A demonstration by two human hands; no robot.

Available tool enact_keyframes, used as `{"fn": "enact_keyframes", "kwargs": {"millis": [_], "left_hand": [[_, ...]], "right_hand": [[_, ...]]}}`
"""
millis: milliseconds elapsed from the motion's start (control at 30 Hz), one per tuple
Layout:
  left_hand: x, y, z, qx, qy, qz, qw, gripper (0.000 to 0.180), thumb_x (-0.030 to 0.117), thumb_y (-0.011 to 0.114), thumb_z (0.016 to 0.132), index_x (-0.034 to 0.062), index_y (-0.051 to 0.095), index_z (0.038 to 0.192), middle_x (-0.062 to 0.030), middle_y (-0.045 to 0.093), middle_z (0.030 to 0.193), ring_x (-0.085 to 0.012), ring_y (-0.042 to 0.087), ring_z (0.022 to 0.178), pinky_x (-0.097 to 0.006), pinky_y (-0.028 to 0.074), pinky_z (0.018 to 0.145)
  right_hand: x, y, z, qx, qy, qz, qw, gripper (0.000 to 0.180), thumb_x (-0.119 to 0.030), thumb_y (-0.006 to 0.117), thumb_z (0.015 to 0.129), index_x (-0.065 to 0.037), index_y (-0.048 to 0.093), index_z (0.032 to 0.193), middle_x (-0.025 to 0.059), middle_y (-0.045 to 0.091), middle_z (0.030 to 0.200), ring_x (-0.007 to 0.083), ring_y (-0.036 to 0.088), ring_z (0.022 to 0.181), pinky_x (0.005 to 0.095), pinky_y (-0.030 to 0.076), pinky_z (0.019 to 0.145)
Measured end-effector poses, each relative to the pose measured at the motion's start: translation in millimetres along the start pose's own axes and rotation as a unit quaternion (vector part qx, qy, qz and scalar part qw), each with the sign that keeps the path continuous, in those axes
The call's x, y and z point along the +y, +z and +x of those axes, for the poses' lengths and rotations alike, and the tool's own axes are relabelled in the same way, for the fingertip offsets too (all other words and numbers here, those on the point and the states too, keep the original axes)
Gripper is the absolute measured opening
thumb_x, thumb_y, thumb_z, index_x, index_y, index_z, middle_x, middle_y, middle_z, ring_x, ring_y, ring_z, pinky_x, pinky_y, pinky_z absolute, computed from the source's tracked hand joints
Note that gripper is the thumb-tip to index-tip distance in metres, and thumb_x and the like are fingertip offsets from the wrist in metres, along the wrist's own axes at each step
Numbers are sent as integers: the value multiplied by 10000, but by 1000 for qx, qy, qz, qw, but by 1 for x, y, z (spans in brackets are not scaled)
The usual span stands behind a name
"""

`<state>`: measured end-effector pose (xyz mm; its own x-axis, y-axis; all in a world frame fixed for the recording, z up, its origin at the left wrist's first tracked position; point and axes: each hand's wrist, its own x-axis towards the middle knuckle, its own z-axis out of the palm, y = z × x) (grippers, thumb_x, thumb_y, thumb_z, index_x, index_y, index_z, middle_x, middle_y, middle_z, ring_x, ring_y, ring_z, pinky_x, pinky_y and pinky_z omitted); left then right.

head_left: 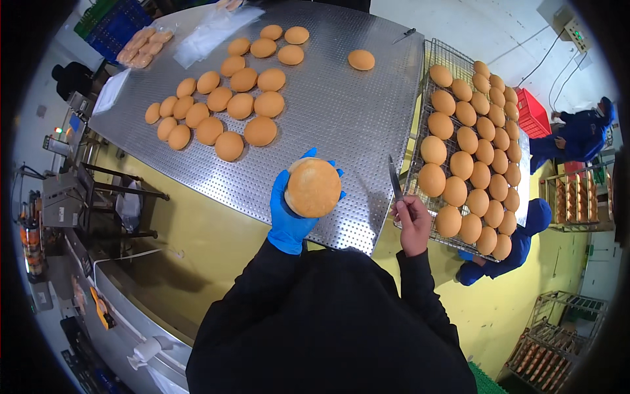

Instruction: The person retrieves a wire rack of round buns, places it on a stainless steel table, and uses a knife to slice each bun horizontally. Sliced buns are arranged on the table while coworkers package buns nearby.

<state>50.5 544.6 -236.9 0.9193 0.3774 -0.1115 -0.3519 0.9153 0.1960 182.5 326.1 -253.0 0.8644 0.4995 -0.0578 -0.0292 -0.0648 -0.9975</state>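
One bun (313,188) in the left hand (292,210)'s closed grip, knife (395,180) clenched in the right hand (413,223) by the table edge (341,244).

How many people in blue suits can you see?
2: one person in blue stands at the far right by the red crate; another person in blue bends below the bun rack.

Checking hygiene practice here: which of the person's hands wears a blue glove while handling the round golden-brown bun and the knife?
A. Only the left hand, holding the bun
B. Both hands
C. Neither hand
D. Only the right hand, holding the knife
A: the blue-gloved left hand holds the round golden-brown bun, while the bare right hand grips the knife.
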Motion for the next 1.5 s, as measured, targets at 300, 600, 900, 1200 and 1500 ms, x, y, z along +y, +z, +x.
{"fn": "enact_keyframes", "kwargs": {"millis": [300,600,900,1200,1500], "left_hand": [[21,-28,16,73,-1,115,991,600,440,421,985,87,361,1467,-148,526,1358,-316,522,1237,-519,447,1024],[9,-31,40,-37,70,273,959,620,377,499,958,78,330,1473,-151,475,1395,-303,489,1271,-452,421,1058],[-9,-18,39,-120,101,340,927,664,395,501,929,106,289,1488,-174,470,1391,-333,494,1261,-487,457,1029],[-15,-17,36,-128,131,339,923,677,405,495,924,92,285,1486,-189,478,1381,-349,499,1255,-481,421,1061],[-12,8,21,-84,136,296,942,671,411,478,933,69,299,1482,-184,501,1363,-354,520,1235,-487,465,1013]], "right_hand": [[-39,94,-40,8,-73,-233,970,31,-5,657,859,9,667,834,61,628,726,92,567,670,248,435,611],[-30,89,-69,191,7,-279,941,89,-97,720,821,-14,696,797,147,648,735,286,633,629,337,471,583],[-49,100,-111,241,-7,-269,933,100,-133,740,808,-37,716,790,130,649,709,287,626,621,348,465,581],[-49,88,-114,251,31,-276,927,122,-158,745,807,-41,719,784,132,643,690,286,626,615,345,466,585],[-59,78,-117,229,4,-284,931,149,-169,747,803,-30,704,773,141,645,701,312,622,608,364,461,568]]}}
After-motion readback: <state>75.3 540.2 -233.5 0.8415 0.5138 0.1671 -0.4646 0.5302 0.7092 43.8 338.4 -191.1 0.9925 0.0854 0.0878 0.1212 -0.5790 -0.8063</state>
